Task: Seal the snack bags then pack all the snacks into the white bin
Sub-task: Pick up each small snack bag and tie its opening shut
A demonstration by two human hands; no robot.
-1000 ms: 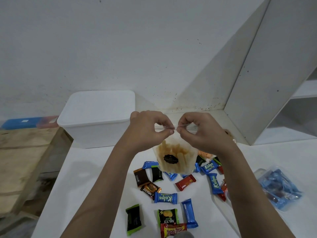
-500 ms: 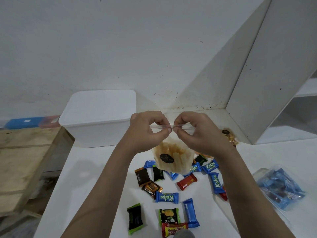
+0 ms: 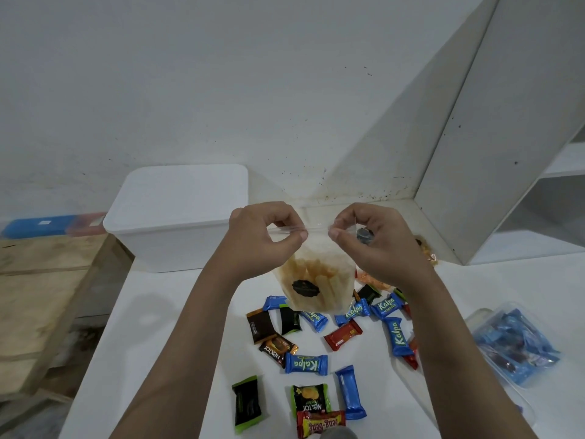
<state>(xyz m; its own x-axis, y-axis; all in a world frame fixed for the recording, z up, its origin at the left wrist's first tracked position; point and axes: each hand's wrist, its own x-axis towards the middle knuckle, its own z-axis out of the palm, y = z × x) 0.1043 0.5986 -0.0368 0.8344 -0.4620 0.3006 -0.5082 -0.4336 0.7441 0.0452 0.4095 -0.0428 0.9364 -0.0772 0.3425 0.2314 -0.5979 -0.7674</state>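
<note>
Both hands are raised over the white bench point(image 3: 152, 312), holding a clear snack bag point(image 3: 316, 280) by its top strip. The left hand point(image 3: 262, 239) has its grip pinched on the strip's left part, thumb and forefinger closed over the plastic. The right hand point(image 3: 376, 239) pinches the right part the same way, and a stretch of bare strip shows between the two pinches. The bag hangs below, filled with pale sticks and bearing a dark round label.

The white bin point(image 3: 177, 217) stands at about 10 o'clock from the bag, at the bench's far left corner, with its lid on.

Loose snacks point(image 3: 305, 364) lie scattered on the bench under and at 6 o'clock from the bag: blue Kalpa packs, a red pack, black and green ones, a Nextar and a Beng-Beng at the near edge. A second clear bag point(image 3: 514, 343) of blue packs lies at about 4 o'clock, near the right forearm. At 3 o'clock, just past the right hand, part of an orange-filled bag point(image 3: 427, 251) shows.
</note>
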